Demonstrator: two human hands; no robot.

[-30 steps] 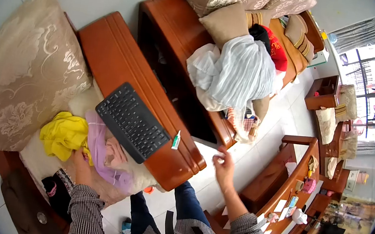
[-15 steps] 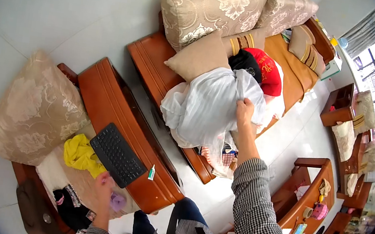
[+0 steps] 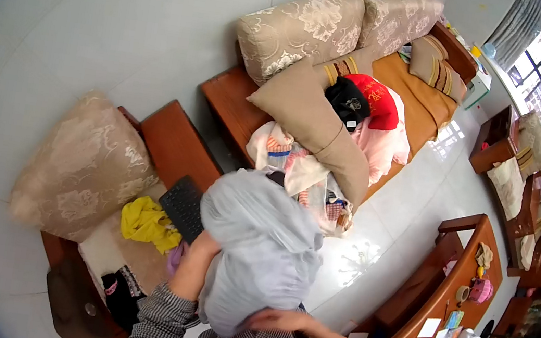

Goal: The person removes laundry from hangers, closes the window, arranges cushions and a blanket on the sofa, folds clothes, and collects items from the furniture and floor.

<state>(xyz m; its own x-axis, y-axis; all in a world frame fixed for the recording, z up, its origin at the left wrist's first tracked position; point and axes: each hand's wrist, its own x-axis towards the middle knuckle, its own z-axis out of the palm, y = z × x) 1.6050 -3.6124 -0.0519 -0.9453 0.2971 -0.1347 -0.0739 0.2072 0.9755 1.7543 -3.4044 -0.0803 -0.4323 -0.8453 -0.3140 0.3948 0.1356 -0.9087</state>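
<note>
A sheer pale grey-white garment (image 3: 263,244) is bunched up in front of my body, lifted off the sofa. My left hand (image 3: 205,251) holds its left side, with the fingers hidden behind the fabric. At the lower edge, my right hand (image 3: 282,321) is curled against the cloth, gripping it near my shirt. Just beyond my left hand, a black keyboard (image 3: 182,208) lies partly covered by the garment. Left of it a crumpled yellow cloth (image 3: 147,222) rests on the armchair, with a bit of purple cloth (image 3: 175,258) beside my left wrist.
On the long sofa lie a beige cushion (image 3: 315,123), black cloth (image 3: 347,102), a red garment (image 3: 378,101), pink cloth (image 3: 385,143) and a clear bag of clothes (image 3: 298,169). A patterned cushion (image 3: 83,170) leans on the armchair. A wooden table (image 3: 467,293) stands right.
The pale garment has come off the sofa toward my body, uncovering the beige cushion and bag. My left hand has moved from beside the yellow cloth onto the garment; my right hand drew back with it.
</note>
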